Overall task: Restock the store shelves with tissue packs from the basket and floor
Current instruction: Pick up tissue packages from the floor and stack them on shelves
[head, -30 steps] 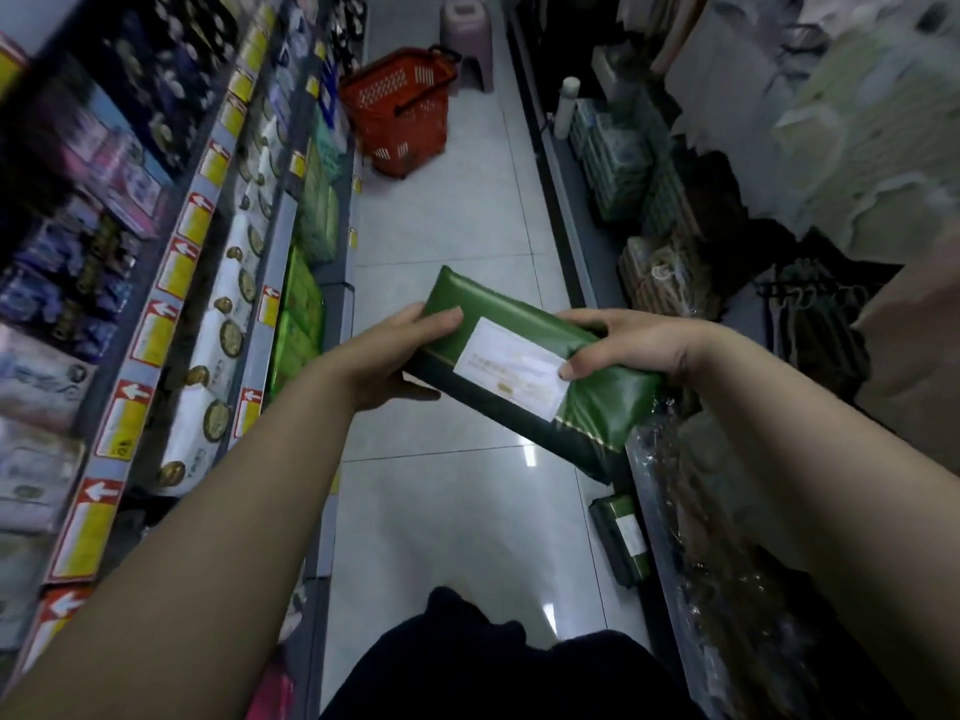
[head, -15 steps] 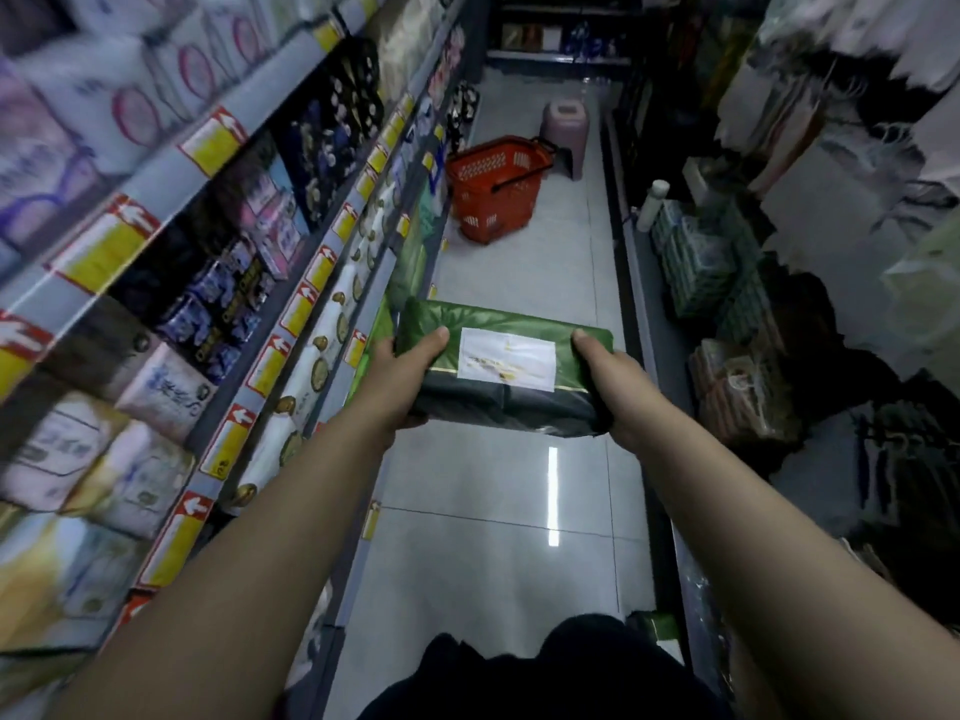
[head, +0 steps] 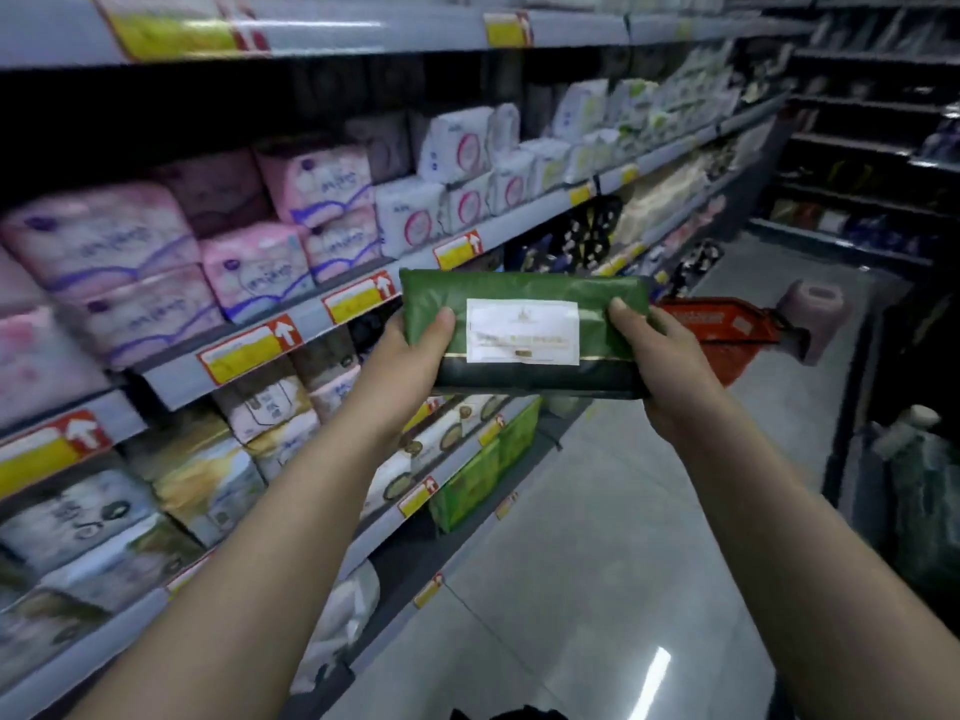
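1. Between both hands, in the air over the aisle, is the flat green plastic-wrapped tissue pack (head: 519, 288) with a white rectangular label. It is held level, label face towards the camera, just off the front edge of the grey metal shelf unit (head: 171, 374) on the left.
2. The left hand (head: 410, 356) clamps the pack's left end, thumb on the upper face and fingers curled underneath.
3. The right hand (head: 660, 366) clamps the right end in the same way.
4. Yellow-and-red price tags (head: 358, 304) line the shelf front rails. Pink and white soft packs (head: 291, 226) fill the tier behind the rail.
5. A row of similar green packs (head: 483, 470) stands at the front edge of a lower tier, below the held pack.
6. Open grey tiled floor (head: 597, 537) runs between the left shelf unit and the dark shelving (head: 857, 200) on the right.
7. A red plastic basket (head: 727, 330) stands on the floor beyond the pack, partly hidden by the right hand. A pink plastic stool (head: 815, 309) is just beside it.
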Action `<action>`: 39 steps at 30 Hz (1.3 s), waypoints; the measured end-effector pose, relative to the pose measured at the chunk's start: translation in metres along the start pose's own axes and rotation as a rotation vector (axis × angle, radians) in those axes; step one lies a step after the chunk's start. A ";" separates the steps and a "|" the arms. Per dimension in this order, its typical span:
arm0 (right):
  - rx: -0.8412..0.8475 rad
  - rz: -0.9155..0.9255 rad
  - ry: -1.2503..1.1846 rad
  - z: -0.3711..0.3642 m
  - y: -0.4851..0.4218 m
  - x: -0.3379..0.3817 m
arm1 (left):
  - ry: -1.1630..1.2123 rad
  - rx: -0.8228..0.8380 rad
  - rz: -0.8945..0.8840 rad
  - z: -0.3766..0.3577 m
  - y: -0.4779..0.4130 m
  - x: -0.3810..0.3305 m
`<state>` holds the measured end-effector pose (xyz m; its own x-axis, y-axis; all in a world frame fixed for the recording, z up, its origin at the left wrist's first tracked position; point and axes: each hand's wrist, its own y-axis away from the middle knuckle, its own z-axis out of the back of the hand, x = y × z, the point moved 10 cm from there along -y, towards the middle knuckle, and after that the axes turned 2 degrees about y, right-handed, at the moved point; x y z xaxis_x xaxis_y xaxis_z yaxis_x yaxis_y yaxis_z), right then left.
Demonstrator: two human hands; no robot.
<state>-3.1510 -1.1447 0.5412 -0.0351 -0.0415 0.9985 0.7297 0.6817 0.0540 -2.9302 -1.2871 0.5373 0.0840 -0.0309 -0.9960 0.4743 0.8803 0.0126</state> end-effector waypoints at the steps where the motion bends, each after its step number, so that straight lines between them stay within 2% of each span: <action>1: 0.026 0.037 -0.010 -0.007 -0.002 0.016 | -0.012 -0.060 -0.027 0.009 0.005 -0.012; 4: 0.126 0.135 -0.040 -0.032 -0.008 0.055 | -0.017 -0.215 -0.105 0.032 0.027 -0.046; 11: 0.381 0.348 -0.106 -0.088 0.006 0.138 | -0.024 -0.420 -0.291 0.076 0.072 -0.116; 15: 0.477 0.441 -0.122 -0.115 0.015 0.181 | -0.057 -0.596 -0.380 0.098 0.101 -0.160; 27: 0.597 0.492 -0.258 -0.175 0.004 0.259 | -0.323 -0.716 -0.479 0.126 0.113 -0.263; 35: 0.601 0.684 -0.291 -0.225 -0.004 0.358 | -0.394 -0.868 -0.645 0.170 0.102 -0.346; 39: 0.580 0.717 -0.315 -0.262 -0.008 0.394 | -0.404 -0.911 -0.712 0.201 0.093 -0.377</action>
<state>-2.9916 -1.3576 0.9323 0.0435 0.6635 0.7469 0.2028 0.7262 -0.6569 -2.7419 -1.2888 0.9317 0.3987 -0.6427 -0.6542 -0.2478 0.6113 -0.7516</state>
